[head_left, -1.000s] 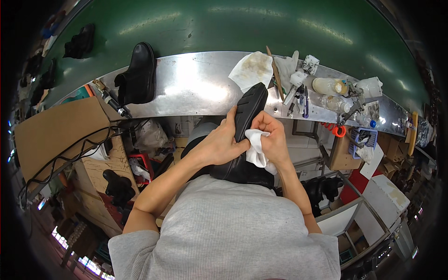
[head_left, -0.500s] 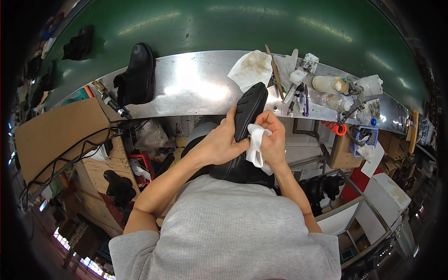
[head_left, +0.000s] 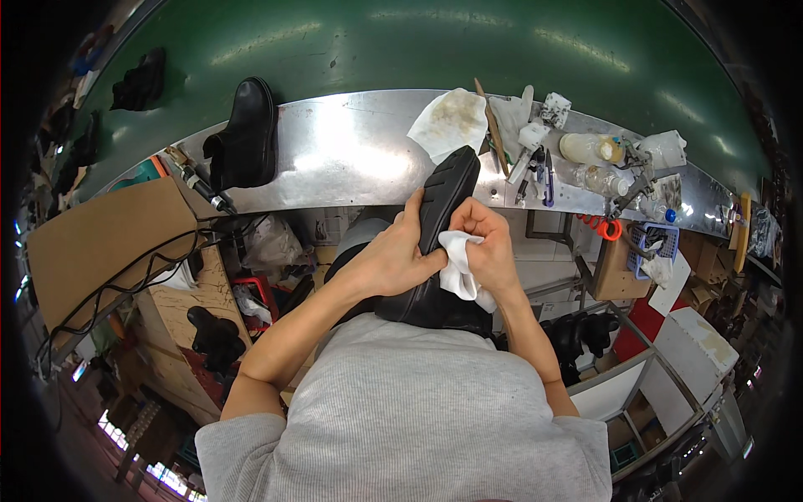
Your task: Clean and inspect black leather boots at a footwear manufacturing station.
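Observation:
A black boot [head_left: 450, 194] lies across my lap, tilted so that its edge and part of the sole face up and its toe points away from me. My left hand [head_left: 396, 258] grips it around the middle, fingers on the sole side and thumb across it. Bunched in my right hand [head_left: 490, 249] is a white cloth [head_left: 457, 261], which meets the boot's right side. That hand's fingers are curled closed, with the cloth hanging below them. The boot's heel end is partly hidden by my hands and wrist.
Another black boot [head_left: 246, 138] lies on the metal bench edge [head_left: 335, 151], beside a green belt [head_left: 401, 50]. To the right are a stained white cloth [head_left: 452, 121], a brush-like stick [head_left: 493, 125], pens and bottles [head_left: 590, 151]. A cardboard sheet [head_left: 113, 243] and cables occupy the left.
My right hand and the white cloth have shifted very slightly along the boot's side. The left hand and the boot stay nearly still.

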`<state>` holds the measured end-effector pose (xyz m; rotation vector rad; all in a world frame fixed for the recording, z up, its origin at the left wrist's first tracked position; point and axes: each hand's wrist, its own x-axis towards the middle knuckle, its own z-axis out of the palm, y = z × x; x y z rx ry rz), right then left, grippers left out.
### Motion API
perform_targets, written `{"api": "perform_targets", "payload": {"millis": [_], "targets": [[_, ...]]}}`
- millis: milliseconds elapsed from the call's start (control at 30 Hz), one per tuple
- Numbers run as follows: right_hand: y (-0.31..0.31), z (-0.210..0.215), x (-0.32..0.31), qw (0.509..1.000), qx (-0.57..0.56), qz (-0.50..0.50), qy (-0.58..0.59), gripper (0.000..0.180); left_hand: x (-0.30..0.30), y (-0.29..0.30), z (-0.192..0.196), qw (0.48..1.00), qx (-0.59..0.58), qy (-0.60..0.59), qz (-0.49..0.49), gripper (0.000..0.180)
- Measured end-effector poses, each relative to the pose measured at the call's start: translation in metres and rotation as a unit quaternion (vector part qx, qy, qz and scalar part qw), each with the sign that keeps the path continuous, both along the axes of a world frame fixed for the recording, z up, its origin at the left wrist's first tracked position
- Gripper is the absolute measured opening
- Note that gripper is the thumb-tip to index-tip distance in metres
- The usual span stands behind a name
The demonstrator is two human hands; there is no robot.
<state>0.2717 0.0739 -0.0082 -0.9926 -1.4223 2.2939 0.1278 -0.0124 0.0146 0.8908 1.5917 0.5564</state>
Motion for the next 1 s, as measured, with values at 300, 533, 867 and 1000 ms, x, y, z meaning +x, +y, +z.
{"api": "perform_targets", "payload": {"millis": [300,533,867,1000], "targets": [[-0.004,-0.003,0.001,1.000,0.006,-0.023,-0.001,0.015,-0.001,0.002,0.004,1.000,-0.027,-0.011,-0.005,0.098],[-0.008,-0.001,0.002,1.000,0.007,-0.019,0.019,0.016,-0.002,-0.002,0.000,1.000,-0.021,-0.019,-0.009,0.098],[-0.005,-0.005,0.001,0.998,0.012,-0.059,0.029,0.014,-0.001,-0.004,-0.005,1.000,0.004,-0.026,-0.004,0.097],[-0.002,-0.007,0.000,0.999,0.022,-0.037,0.015,0.011,-0.001,-0.004,-0.005,1.000,-0.004,-0.014,-0.008,0.097]]}}
